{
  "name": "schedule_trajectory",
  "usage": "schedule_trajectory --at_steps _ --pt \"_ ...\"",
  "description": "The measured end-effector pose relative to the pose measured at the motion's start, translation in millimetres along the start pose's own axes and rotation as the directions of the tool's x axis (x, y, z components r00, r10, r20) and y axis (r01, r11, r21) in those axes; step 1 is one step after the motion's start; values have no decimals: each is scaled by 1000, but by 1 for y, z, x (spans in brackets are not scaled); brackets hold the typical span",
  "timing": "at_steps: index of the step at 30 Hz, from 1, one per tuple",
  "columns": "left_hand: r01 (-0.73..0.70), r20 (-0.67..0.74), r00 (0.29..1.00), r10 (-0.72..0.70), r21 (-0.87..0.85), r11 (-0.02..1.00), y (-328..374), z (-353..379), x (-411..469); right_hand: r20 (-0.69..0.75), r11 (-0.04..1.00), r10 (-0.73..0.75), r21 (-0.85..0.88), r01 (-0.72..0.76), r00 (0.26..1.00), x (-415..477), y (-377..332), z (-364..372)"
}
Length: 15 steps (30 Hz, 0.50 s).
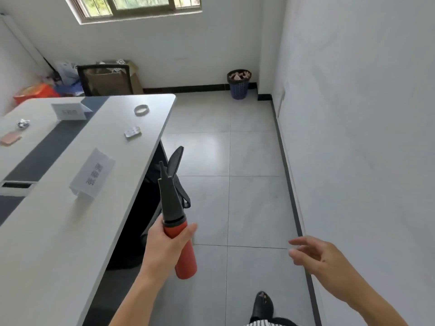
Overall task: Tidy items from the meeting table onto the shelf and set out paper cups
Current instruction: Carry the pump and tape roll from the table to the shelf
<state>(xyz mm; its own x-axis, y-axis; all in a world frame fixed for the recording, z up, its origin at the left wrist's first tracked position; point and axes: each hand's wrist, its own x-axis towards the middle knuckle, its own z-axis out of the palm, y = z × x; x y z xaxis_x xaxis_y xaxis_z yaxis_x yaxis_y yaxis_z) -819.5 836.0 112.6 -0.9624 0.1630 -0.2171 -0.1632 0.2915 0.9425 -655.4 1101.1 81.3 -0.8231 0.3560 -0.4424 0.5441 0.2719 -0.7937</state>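
- Beside the right edge of the meeting table (58, 243), above the tiled floor: left hand (164, 245) wrapped around the red barrel of a hand pump (173, 203), black nozzle pointing up and away.
- Further right, near the white wall: right hand (315, 257) holding nothing, fingers loosely extended.
- On the tabletop: folded paper name card (93, 174) nearest, second name card (69, 111) farther back, blister pack (132, 132) and white ring (141, 110) near the right edge, apart from each other.
- At the table's far left: crumpled foil ball (23, 123) and flat pink item (10, 138).
- By the far wall: blue waste basket (239, 88), filled with scraps.
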Motion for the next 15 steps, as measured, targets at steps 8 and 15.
schedule_trajectory --at_steps 8,15 --pt "34 -93 995 -40 -61 998 39 35 134 172 991 -95 -76 109 981 163 -91 -43" --pt "44 -226 972 -68 -110 993 54 47 292 223 991 -37 -114 64 974 322 -139 -62"
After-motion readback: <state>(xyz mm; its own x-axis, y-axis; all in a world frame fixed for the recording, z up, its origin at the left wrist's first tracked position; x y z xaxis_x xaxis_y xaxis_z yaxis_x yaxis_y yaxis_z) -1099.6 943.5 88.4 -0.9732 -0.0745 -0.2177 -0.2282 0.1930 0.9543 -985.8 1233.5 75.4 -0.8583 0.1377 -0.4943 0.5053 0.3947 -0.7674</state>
